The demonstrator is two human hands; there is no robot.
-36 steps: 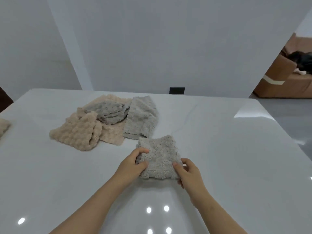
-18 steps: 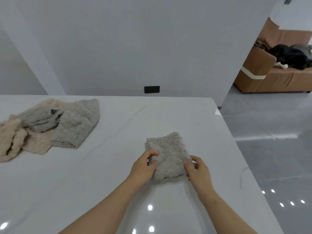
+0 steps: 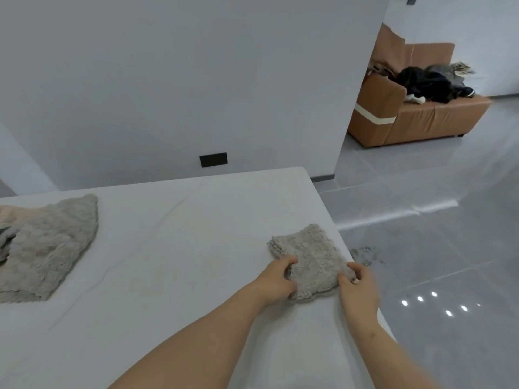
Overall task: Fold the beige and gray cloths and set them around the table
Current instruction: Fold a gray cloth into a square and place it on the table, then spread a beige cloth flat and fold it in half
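Lying well left of the hands, a loose gray cloth (image 3: 47, 245) overlaps a beige cloth (image 3: 16, 213) that is cut off by the frame. Bare table (image 3: 174, 248) spreads between. Left hand (image 3: 276, 282) and right hand (image 3: 359, 287) pinch the folded cloth (image 3: 311, 259) at its near corners. It is fluffy, squarish and flat, beside the table's right edge, with floor (image 3: 421, 248) beyond.
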